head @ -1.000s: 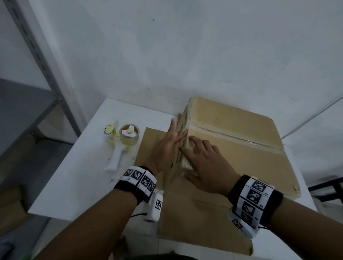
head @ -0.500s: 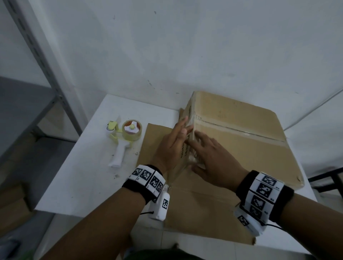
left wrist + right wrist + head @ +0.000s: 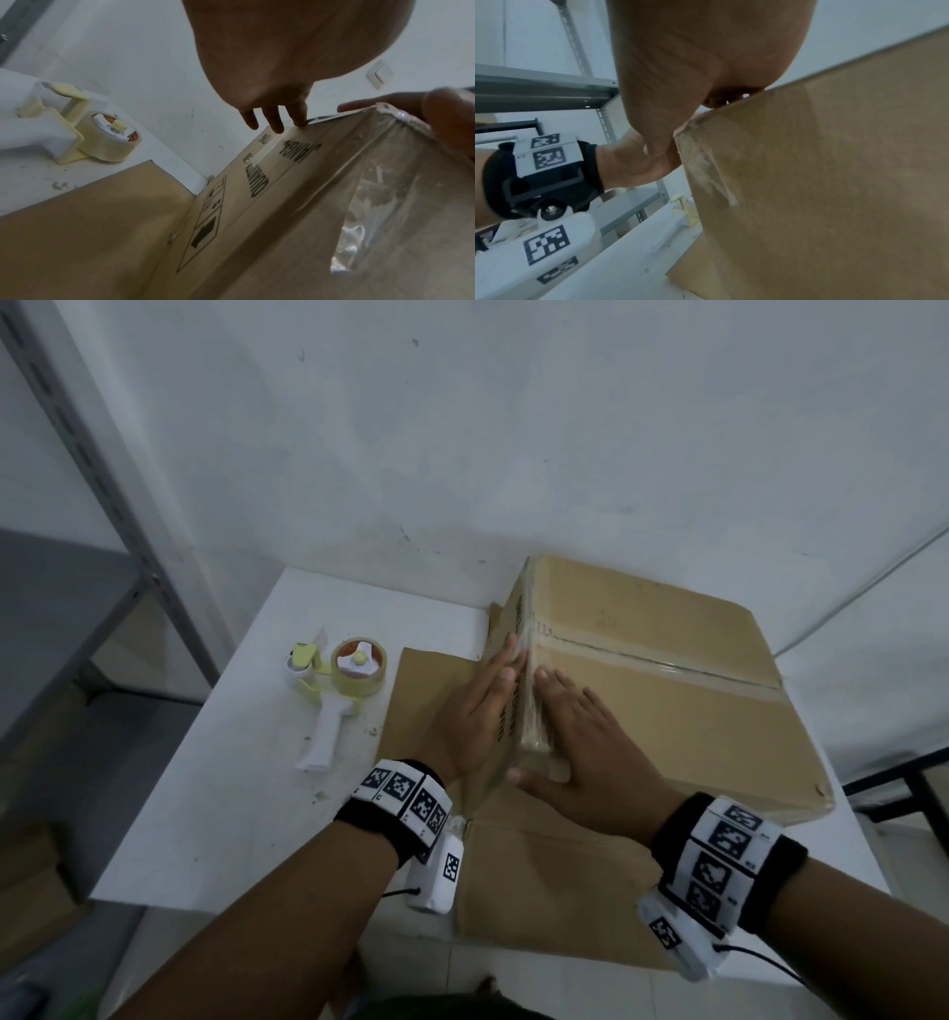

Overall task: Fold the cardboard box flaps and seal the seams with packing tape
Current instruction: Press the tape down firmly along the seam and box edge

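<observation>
A brown cardboard box [image 3: 667, 690] stands on a white table, its top flaps folded down with clear tape along the centre seam [image 3: 662, 666]. My left hand [image 3: 480, 711] lies flat, fingers straight, against the printed left side of the box [image 3: 259, 182]. My right hand [image 3: 590, 737] lies flat on the top at the left edge, pressing tape [image 3: 536, 726] that runs over the corner. In the left wrist view, crinkled clear tape [image 3: 359, 233] covers the side. The tape dispenser [image 3: 341, 683], white and yellow, lies on the table left of the box.
A flat cardboard sheet [image 3: 544, 891] lies under the box and reaches the table's [image 3: 246, 762] front edge. A grey metal shelf rack [image 3: 77, 454] stands at the left. A white wall is close behind the box. A dark frame [image 3: 914, 773] shows at the right.
Both hands have slid a little along the box's left top edge, the fingers flattening out over the tape. The dispenser and box have stayed put.
</observation>
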